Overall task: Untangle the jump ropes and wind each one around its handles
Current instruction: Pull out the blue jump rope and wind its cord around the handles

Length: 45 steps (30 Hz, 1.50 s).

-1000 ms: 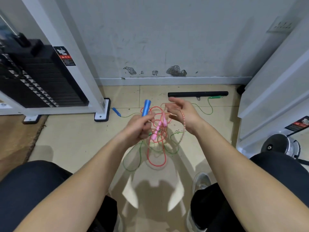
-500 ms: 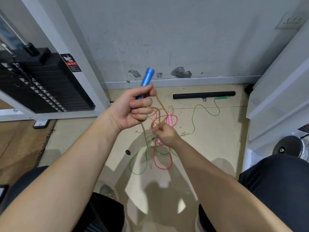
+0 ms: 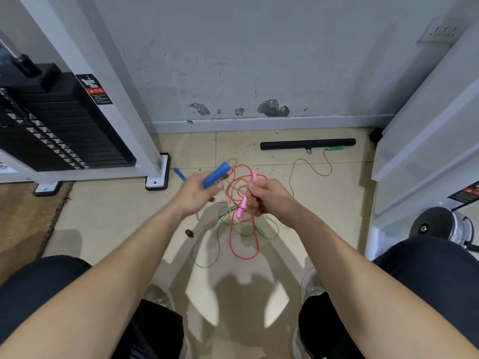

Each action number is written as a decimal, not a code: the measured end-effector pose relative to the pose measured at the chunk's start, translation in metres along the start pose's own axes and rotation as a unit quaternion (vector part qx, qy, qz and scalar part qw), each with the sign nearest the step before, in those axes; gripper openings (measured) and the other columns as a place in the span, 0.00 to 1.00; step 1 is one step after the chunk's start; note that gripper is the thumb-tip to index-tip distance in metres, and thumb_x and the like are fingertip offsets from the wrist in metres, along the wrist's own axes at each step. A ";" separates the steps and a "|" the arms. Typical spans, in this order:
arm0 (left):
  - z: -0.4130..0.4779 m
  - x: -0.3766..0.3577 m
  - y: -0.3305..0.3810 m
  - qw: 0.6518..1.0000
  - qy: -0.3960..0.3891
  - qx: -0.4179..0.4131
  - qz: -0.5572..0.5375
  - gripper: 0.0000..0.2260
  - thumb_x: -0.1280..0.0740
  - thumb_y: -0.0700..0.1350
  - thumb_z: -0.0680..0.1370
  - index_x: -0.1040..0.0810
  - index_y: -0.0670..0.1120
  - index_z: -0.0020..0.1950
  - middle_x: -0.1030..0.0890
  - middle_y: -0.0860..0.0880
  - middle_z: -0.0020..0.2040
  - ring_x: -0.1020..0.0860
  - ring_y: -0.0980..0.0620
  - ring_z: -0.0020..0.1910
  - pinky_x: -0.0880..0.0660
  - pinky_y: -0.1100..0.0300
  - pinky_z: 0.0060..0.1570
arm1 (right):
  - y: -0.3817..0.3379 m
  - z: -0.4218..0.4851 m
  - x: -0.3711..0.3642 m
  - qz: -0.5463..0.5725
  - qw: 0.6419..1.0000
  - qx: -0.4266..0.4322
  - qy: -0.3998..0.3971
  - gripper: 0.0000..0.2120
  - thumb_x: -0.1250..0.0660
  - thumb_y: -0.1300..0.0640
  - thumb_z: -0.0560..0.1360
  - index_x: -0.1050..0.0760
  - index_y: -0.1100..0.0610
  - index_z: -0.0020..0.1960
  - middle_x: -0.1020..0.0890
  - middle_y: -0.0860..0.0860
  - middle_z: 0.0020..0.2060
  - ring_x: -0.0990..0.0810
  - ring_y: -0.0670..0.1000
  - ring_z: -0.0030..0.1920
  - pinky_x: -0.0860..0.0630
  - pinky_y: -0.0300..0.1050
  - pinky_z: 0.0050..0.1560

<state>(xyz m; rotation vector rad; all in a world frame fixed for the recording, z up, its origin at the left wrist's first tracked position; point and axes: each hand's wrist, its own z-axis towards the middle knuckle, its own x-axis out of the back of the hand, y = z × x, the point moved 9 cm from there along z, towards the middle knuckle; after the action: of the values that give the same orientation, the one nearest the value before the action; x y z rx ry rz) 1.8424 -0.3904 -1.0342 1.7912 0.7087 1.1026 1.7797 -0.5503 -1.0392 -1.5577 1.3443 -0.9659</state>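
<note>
The left hand (image 3: 193,194) lifts a blue cylindrical plastic handle (image 3: 216,174) above the tangle. Its grip is curled round the lower end, apparently to draw that rope up and clear of the others. The right hand (image 3: 270,199) has its grip closed on a pink plastic handle (image 3: 242,208) and holds the red cord (image 3: 245,258) steady so the ropes can be parted. Red loops and the thin green cord (image 3: 204,267) hang crossed over the tiled floor (image 3: 103,229) between the knees. A second blue handle (image 3: 179,174) lies by the white frame foot (image 3: 158,172). The green handle (image 3: 334,148) lies beside a black bar (image 3: 307,144), well apart from the knot, which probably leaves slack to pull through.
</note>
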 end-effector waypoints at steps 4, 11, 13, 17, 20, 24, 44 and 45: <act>-0.018 -0.077 0.004 0.959 -0.138 0.052 -0.240 0.02 0.33 0.45 0.80 0.25 0.49 0.52 0.23 0.47 0.49 0.24 0.49 0.52 0.27 0.53 0.54 | -0.038 0.007 -0.014 0.078 0.997 0.026 -0.008 0.17 0.44 0.53 0.86 0.28 0.58 0.42 0.23 0.53 0.31 0.25 0.49 0.25 0.29 0.44 0.29; -0.035 -0.082 -0.007 0.888 -0.120 0.193 -0.399 0.11 0.42 0.55 0.84 0.31 0.50 0.46 0.35 0.51 0.31 0.38 0.55 0.24 0.34 0.60 0.32 | -0.039 0.004 0.038 0.116 0.987 0.015 0.114 0.15 0.41 0.53 0.85 0.25 0.60 0.44 0.17 0.57 0.36 0.21 0.49 0.27 0.23 0.39 0.29; -0.032 -0.069 -0.004 0.880 -0.101 0.209 -0.414 0.12 0.41 0.56 0.84 0.35 0.52 0.44 0.40 0.54 0.30 0.44 0.58 0.22 0.44 0.68 0.22 | -0.025 0.001 0.059 0.101 0.977 0.001 0.188 0.16 0.41 0.52 0.85 0.25 0.61 0.45 0.18 0.57 0.35 0.21 0.50 0.26 0.23 0.40 0.27; -0.026 -0.051 0.024 0.833 -0.118 0.213 -0.497 0.12 0.38 0.55 0.80 0.35 0.52 0.40 0.38 0.54 0.27 0.46 0.60 0.21 0.52 0.69 0.19 | 0.014 0.005 0.074 0.004 0.969 -0.029 0.244 0.12 0.45 0.63 0.81 0.23 0.58 0.53 0.17 0.55 0.44 0.23 0.53 0.36 0.27 0.42 0.31; -0.025 -0.040 0.057 0.802 -0.150 0.191 -0.546 0.10 0.38 0.54 0.79 0.31 0.50 0.42 0.38 0.54 0.26 0.50 0.59 0.24 0.50 0.68 0.17 | 0.056 0.023 0.035 -0.170 0.980 -0.044 0.095 0.27 0.42 0.72 0.76 0.27 0.52 0.70 0.24 0.52 0.66 0.21 0.50 0.54 0.26 0.39 0.45; -0.021 -0.022 0.088 0.789 -0.158 0.150 -0.575 0.12 0.40 0.54 0.81 0.29 0.48 0.42 0.37 0.54 0.26 0.50 0.59 0.23 0.47 0.67 0.15 | 0.108 0.031 -0.033 -0.331 0.937 -0.079 -0.081 0.28 0.34 0.60 0.74 0.28 0.47 0.73 0.31 0.51 0.74 0.32 0.53 0.73 0.32 0.45 0.71; -0.002 0.041 -0.008 0.993 0.096 0.074 0.000 0.02 0.32 0.44 0.81 0.23 0.49 0.52 0.30 0.53 0.31 0.33 0.57 0.25 0.36 0.67 0.25 | 0.059 0.009 0.022 0.099 0.989 -0.069 0.089 0.20 0.38 0.54 0.82 0.40 0.51 0.33 0.42 0.49 0.27 0.44 0.49 0.25 0.39 0.42 0.30; -0.006 0.019 -0.005 0.997 0.051 0.059 0.008 0.08 0.30 0.43 0.79 0.22 0.48 0.58 0.29 0.55 0.31 0.32 0.59 0.25 0.36 0.70 0.26 | 0.037 0.012 0.016 0.127 0.988 -0.056 0.074 0.21 0.39 0.54 0.82 0.40 0.51 0.33 0.42 0.50 0.27 0.45 0.49 0.25 0.39 0.39 0.27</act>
<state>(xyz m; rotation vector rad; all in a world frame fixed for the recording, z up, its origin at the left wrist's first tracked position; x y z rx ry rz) 1.8455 -0.3708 -1.0299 1.8528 0.8369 1.1899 1.7802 -0.5672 -1.0777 -1.3757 1.6812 -0.8711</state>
